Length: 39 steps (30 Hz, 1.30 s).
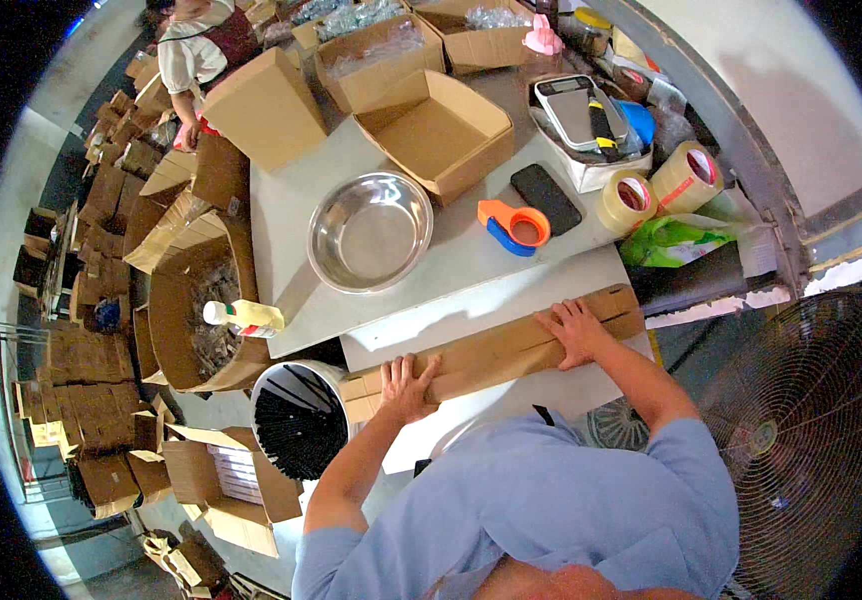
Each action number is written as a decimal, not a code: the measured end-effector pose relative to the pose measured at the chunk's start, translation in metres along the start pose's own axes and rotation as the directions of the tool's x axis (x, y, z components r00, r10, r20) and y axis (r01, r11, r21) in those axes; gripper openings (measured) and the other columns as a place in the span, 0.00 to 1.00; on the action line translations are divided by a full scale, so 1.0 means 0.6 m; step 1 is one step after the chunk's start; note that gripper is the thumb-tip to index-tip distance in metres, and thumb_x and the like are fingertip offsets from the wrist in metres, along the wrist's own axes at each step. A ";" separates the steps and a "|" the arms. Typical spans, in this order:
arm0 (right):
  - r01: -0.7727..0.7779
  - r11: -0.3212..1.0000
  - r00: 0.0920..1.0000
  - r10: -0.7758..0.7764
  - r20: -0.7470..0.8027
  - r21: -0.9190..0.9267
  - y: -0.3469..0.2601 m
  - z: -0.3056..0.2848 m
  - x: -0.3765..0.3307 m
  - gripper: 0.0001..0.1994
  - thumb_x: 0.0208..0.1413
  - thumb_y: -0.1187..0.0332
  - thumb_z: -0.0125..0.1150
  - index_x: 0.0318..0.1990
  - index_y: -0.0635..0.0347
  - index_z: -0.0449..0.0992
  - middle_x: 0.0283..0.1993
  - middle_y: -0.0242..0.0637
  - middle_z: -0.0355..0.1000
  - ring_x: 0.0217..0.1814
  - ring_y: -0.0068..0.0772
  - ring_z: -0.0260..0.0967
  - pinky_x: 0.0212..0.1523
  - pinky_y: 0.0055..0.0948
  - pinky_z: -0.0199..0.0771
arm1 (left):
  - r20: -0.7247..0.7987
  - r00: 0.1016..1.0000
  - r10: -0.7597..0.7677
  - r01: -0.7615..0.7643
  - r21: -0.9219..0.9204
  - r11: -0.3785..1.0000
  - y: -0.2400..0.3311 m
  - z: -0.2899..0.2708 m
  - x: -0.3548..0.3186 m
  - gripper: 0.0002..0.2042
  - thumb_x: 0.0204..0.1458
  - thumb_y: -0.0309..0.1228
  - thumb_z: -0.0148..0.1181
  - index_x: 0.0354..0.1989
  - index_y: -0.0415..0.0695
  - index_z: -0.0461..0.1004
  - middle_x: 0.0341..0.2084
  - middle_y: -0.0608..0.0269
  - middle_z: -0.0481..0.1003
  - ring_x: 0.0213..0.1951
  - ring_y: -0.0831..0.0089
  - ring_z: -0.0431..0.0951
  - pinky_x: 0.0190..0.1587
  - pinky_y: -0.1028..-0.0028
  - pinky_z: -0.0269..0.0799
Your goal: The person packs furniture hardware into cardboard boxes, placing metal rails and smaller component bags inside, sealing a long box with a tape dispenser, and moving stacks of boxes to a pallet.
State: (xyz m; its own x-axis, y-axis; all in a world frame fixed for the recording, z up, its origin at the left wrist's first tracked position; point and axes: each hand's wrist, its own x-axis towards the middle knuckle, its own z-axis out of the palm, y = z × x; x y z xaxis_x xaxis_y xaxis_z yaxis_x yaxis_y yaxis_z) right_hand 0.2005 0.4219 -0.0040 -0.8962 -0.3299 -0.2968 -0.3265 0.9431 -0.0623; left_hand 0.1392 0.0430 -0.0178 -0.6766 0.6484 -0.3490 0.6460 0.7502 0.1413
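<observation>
A long, flat piece of brown cardboard [496,355] lies across the white board [391,335] at the table's near edge. My left hand [409,388] rests on its left part with the fingers spread. Toward the right end, my right hand [573,332] presses flat on the same cardboard, fingers apart. Beyond it on the grey table [291,220] are a shiny metal bowl [371,232], an orange and blue tape dispenser [516,228] and a black phone [547,195].
Left of the cardboard stands a white bucket [269,375] of black rods. An open carton [436,130], tape rolls [686,178] and a scale [576,110] sit on the table. A large fan [781,440] is at right. Another person [196,50] stands far left.
</observation>
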 end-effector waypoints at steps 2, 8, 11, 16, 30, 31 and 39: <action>0.016 1.000 0.999 -0.016 0.032 0.005 0.003 0.002 -0.003 0.59 0.20 0.43 0.72 0.66 0.43 0.47 0.57 0.48 0.57 0.61 0.52 0.52 0.59 0.54 0.49 | 0.069 0.998 -0.009 0.004 0.066 0.998 0.020 0.009 -0.009 0.42 0.37 0.52 0.61 0.64 0.70 0.48 0.60 0.45 0.50 0.61 0.44 0.49 0.60 0.42 0.40; 0.115 0.990 0.993 -0.112 -0.041 0.076 0.027 -0.002 0.024 0.57 0.19 0.40 0.70 0.64 0.47 0.53 0.55 0.46 0.56 0.58 0.47 0.53 0.58 0.51 0.49 | -0.082 0.985 0.151 -0.155 -0.049 0.987 0.143 -0.001 0.105 0.37 0.41 0.57 0.58 0.63 0.74 0.51 0.66 0.51 0.39 0.64 0.41 0.41 0.58 0.34 0.38; 0.091 0.996 0.991 -0.089 -0.104 0.022 0.027 0.002 0.005 0.56 0.20 0.42 0.71 0.64 0.47 0.53 0.55 0.46 0.56 0.58 0.48 0.53 0.59 0.54 0.48 | -0.144 0.961 0.235 -0.240 -0.022 0.970 0.182 -0.007 0.140 0.39 0.38 0.63 0.56 0.63 0.74 0.52 0.66 0.52 0.42 0.64 0.39 0.43 0.54 0.30 0.42; -0.068 0.997 0.997 0.068 0.023 0.024 0.076 0.020 -0.035 0.55 0.20 0.52 0.75 0.64 0.46 0.52 0.56 0.45 0.56 0.60 0.51 0.52 0.62 0.57 0.45 | -0.175 0.944 0.281 -0.285 0.003 0.959 0.195 -0.005 0.133 0.36 0.40 0.61 0.56 0.62 0.75 0.54 0.66 0.56 0.45 0.62 0.41 0.48 0.53 0.30 0.46; -0.121 0.989 0.988 0.112 0.102 0.087 0.076 0.025 0.001 0.58 0.22 0.34 0.67 0.67 0.35 0.46 0.66 0.41 0.47 0.68 0.53 0.40 0.62 0.70 0.30 | 0.021 0.972 0.232 -0.231 -0.051 0.972 0.185 -0.027 0.167 0.34 0.41 0.60 0.56 0.61 0.78 0.53 0.66 0.61 0.42 0.62 0.45 0.47 0.54 0.34 0.47; -0.117 0.989 0.989 0.108 0.103 0.086 0.076 0.023 0.002 0.58 0.22 0.34 0.67 0.67 0.35 0.46 0.66 0.41 0.47 0.68 0.53 0.40 0.62 0.70 0.30 | 0.021 0.973 0.229 -0.227 -0.053 0.972 0.189 -0.020 0.168 0.34 0.41 0.60 0.56 0.61 0.78 0.53 0.66 0.61 0.42 0.62 0.45 0.47 0.54 0.34 0.47; 0.030 0.991 0.914 0.026 -0.405 0.132 0.074 -0.001 0.049 0.30 0.41 0.51 0.64 0.56 0.35 0.65 0.56 0.43 0.57 0.59 0.52 0.52 0.57 0.59 0.48 | -0.271 0.908 0.319 -0.334 -0.010 0.943 0.250 0.005 0.208 0.31 0.48 0.57 0.50 0.63 0.67 0.56 0.66 0.59 0.45 0.62 0.46 0.50 0.55 0.35 0.49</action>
State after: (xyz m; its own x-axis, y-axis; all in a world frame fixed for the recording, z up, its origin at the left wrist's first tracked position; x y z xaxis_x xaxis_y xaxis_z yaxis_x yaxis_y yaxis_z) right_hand 0.1592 0.4541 -0.0147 -0.9493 -0.2931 0.1135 -0.3106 0.9301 -0.1962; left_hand 0.1527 0.2362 -0.0428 -0.5045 0.8631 -0.0205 0.8311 0.4920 0.2592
